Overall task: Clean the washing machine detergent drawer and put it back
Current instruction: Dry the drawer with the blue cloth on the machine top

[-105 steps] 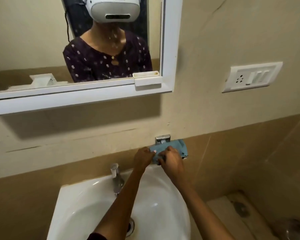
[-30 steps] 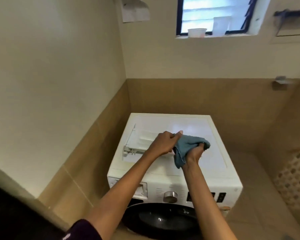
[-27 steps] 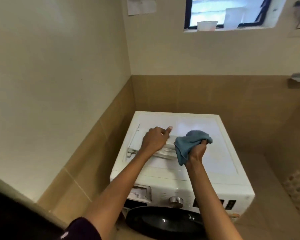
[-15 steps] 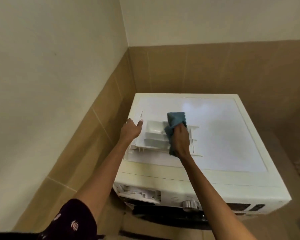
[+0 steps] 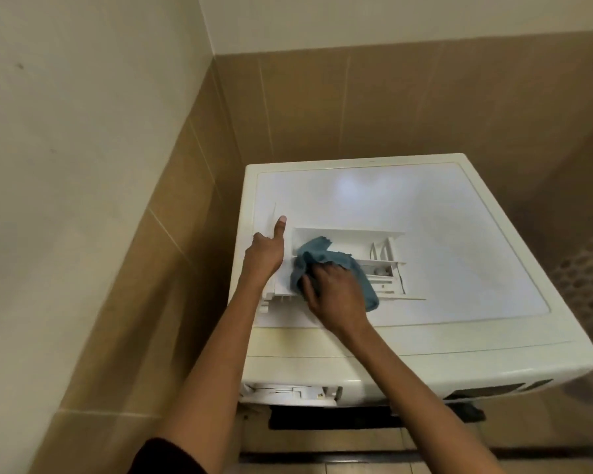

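Atop the white washing machine (image 5: 442,220), centre frame, the detergent drawer (image 5: 384,265) lies compartments upward, a right hand (image 5: 336,292) bunching a blue cloth (image 5: 317,256) into its left compartment, a left hand (image 5: 264,260) clasping its left end (thumb stuck up), the empty slot (image 5: 290,393) lower down, tan tiles (image 5: 391,104) behind.

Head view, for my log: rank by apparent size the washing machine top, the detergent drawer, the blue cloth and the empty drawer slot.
1. washing machine top, by far the largest
2. detergent drawer
3. blue cloth, bunched up
4. empty drawer slot, a thin strip seen at a steep angle, so its place below the cloth is less sure
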Tool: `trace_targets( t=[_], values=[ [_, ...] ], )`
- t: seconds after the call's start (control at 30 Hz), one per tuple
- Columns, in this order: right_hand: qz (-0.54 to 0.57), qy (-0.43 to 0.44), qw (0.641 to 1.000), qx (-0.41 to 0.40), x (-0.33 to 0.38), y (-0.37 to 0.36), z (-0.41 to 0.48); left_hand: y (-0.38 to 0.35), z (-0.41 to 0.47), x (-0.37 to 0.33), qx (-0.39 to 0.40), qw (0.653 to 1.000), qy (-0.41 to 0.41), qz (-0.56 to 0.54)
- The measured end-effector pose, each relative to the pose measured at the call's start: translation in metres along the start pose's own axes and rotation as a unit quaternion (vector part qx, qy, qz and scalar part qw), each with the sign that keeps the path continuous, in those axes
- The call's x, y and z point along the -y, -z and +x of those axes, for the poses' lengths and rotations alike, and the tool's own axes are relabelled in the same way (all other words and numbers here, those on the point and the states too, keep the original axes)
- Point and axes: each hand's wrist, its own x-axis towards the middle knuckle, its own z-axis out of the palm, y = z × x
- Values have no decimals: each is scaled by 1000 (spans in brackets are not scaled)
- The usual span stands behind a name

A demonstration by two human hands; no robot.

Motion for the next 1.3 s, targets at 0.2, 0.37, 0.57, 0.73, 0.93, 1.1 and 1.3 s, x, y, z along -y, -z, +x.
trace_targets(
  t=[0.2, 0.37, 0.57, 0.73, 0.93, 1.1, 1.3],
  values=[
    [-88, -138, 986, -12, -6, 8, 5, -1, -5, 0, -21, 1000, -21, -7],
    [-57, -14, 998, 22, 21, -7, 9, 1, -4, 0, -18, 1000, -22, -4],
    [-125, -79, 989, 31, -14, 6, -1, 3, -11, -2, -24, 999, -36, 9],
    [-132, -125, 980, 76, 32, 4, 21, 1, -8, -2, -31, 999, -36, 19],
    [-1, -10, 999, 41, 2, 9, 0, 1, -4, -2, -32, 999, -32, 24],
    [96, -97, 989, -52, -48, 27, -26, -1, -3, 0, -23, 999, -37, 30],
    [213, -120, 966, -83, -3, 26, -24, -2, 0, 0, -25, 998, -34, 35]
  ],
)
